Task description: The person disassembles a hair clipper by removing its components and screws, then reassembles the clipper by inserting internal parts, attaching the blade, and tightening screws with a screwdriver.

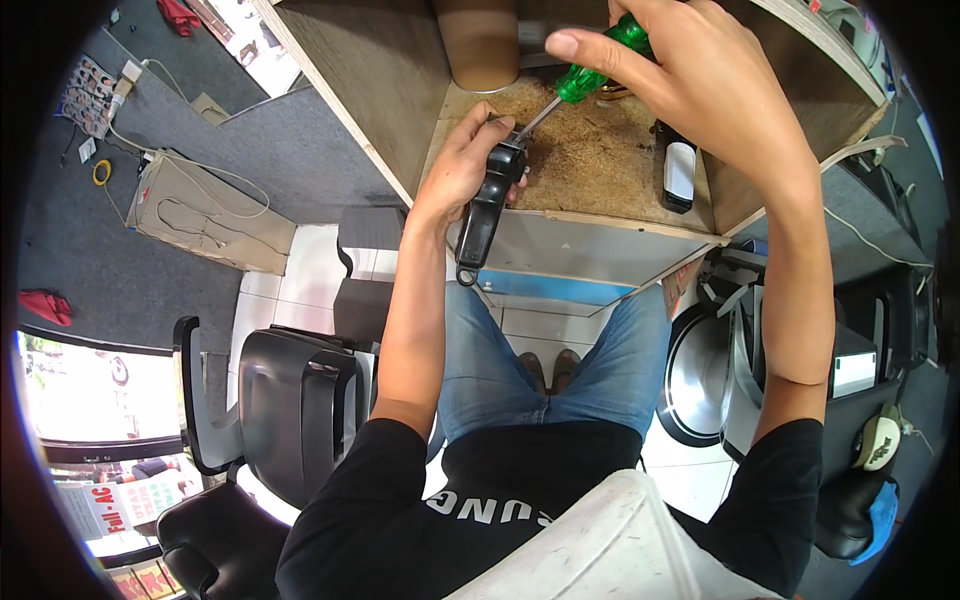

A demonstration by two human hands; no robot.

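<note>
My left hand (462,168) is wrapped round a black hair clipper (484,215), its hanging loop pointing down toward my lap. A screwdriver (579,85) with a green handle is gripped in my right hand (705,75), at the upper right. Its metal shaft slants down and left, and the tip meets the head end of the clipper. The exact contact point is too small to make out. Right of the clipper, a black and silver device (679,175) lies on the wooden shelf (590,165), which is strewn with brown bits.
A brown cylindrical container (478,50) stands at the shelf's back left. Wooden side panels (350,70) flank the shelf. Black chairs (300,400) are on the left, and a round metal seat base (697,375) is at right. A cardboard-coloured box (205,215) with cables sits far left.
</note>
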